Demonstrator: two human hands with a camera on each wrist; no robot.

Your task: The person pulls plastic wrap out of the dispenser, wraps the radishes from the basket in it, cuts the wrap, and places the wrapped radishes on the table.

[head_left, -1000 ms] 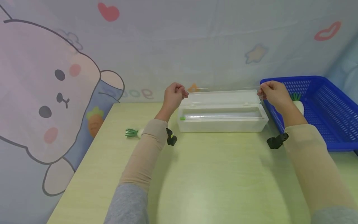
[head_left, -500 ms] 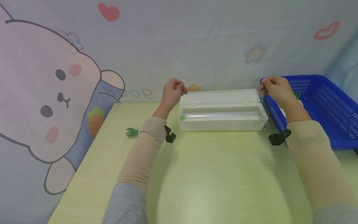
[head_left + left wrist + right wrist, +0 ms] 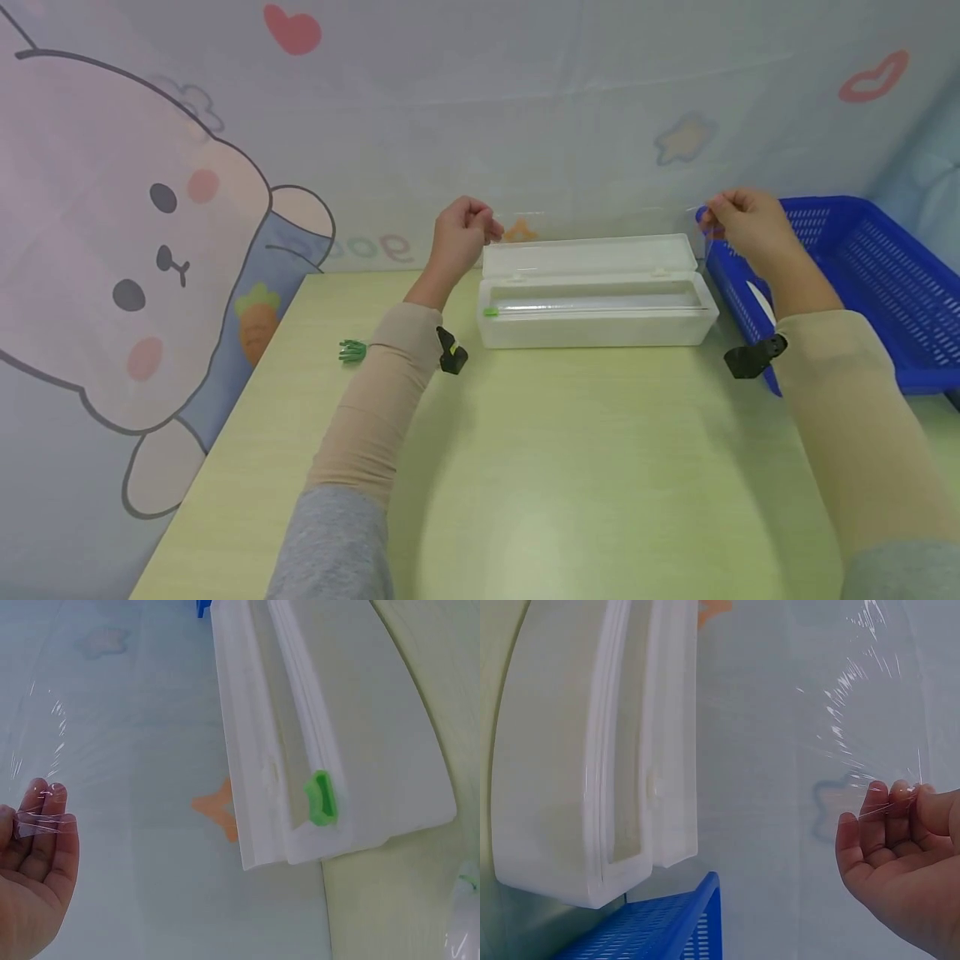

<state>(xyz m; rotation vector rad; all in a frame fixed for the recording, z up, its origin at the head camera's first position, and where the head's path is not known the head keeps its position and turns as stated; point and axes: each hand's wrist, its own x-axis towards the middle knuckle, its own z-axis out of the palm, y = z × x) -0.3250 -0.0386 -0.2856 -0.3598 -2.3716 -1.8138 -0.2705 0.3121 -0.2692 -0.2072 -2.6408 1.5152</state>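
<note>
My left hand (image 3: 459,237) pinches one edge of a clear sheet of cling film (image 3: 838,694), just beyond the left end of a white cling film dispenser (image 3: 596,329). Past its right end, my right hand (image 3: 753,229) pinches the other edge. Between the hands the film is stretched and hard to see in the head view; both wrist views show its shiny creases. The dispenser's lid (image 3: 588,254) stands raised, with the film roll inside and a green slide cutter (image 3: 322,799) at the left end of the front rail.
A blue basket (image 3: 911,383) stands on the right, holding a white radish (image 3: 761,302) mostly hidden by my right arm. Green radish leaves (image 3: 352,351) show beside my left sleeve on the table (image 3: 570,467). A printed cloth (image 3: 480,100) hangs behind.
Both hands have risen and moved away from the dispenser, still pinching the film. My right arm now covers more of the radish in the basket. The dispenser stays in place.
</note>
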